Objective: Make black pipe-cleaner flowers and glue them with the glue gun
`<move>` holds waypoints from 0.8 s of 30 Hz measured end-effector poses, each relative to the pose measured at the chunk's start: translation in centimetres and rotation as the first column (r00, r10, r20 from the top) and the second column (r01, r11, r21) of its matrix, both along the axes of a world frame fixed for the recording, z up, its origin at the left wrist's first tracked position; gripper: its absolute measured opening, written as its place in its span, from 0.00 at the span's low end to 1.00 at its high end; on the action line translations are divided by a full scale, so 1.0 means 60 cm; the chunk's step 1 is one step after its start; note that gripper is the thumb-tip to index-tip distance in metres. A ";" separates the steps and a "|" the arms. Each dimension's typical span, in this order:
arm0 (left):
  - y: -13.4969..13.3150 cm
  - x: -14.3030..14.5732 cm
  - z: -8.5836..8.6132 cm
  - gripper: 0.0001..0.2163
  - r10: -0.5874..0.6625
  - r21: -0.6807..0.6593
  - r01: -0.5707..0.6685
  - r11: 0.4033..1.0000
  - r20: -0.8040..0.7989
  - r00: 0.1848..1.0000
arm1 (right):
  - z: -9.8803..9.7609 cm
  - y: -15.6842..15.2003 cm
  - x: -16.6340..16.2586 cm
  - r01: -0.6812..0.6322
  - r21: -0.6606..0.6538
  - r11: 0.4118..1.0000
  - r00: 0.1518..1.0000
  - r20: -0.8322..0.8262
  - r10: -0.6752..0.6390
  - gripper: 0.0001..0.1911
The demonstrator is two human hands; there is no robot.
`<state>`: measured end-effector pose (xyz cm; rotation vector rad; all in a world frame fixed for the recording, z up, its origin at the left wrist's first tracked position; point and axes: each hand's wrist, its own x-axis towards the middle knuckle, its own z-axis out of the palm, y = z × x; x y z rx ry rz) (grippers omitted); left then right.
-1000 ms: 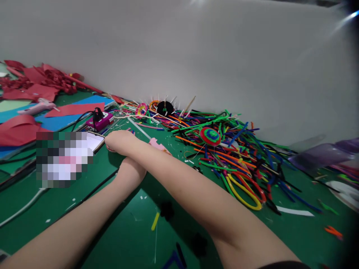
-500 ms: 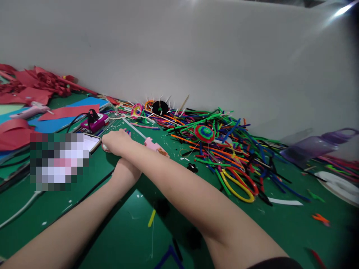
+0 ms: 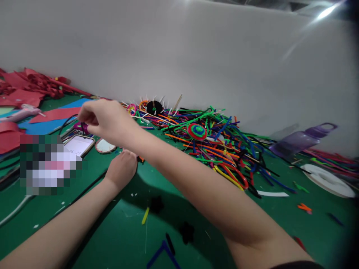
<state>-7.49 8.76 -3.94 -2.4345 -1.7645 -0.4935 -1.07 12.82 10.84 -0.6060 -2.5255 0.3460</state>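
Observation:
My right arm crosses over my left from the lower right. My right hand [image 3: 105,119] is raised above the green mat [image 3: 117,224], its fingers curled into a pinch close to a magenta gadget [image 3: 81,127]; what it holds, if anything, I cannot make out. My left hand [image 3: 122,169] rests low on the mat under the right forearm, which hides its fingers. A small orange tip [image 3: 140,160] shows beside it. A phone [image 3: 79,145] and a small round disc [image 3: 105,146] lie just left of both hands.
A big heap of coloured pipe cleaners [image 3: 224,149] with a red, green and blue spiral disc [image 3: 197,131] fills the middle right. A purple bottle [image 3: 303,140] lies beyond it, near a white plate [image 3: 328,179]. Red paper [image 3: 25,89], blue paper [image 3: 47,126] and a pink glue gun [image 3: 19,114] are at left.
My right hand has lifted off the mat and moved up and left, uncovering the round disc. My left hand stayed low. The view has shifted slightly to the right.

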 end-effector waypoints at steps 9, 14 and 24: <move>-0.006 -0.002 0.007 0.19 0.042 -0.030 -0.042 0.999 -0.003 0.999 | 0.014 -0.104 0.238 0.144 -0.010 0.990 0.957 -0.253 -0.142 0.05; -0.005 -0.003 0.011 0.20 0.048 -0.049 -0.049 0.998 -0.012 0.999 | -0.101 -0.129 0.316 0.325 -0.213 0.921 0.899 -0.232 -0.371 0.05; -0.007 0.001 0.024 0.20 0.045 -0.082 -0.045 0.996 0.007 0.999 | -0.211 -0.154 0.372 0.377 -0.620 0.688 0.705 -0.290 -0.648 0.06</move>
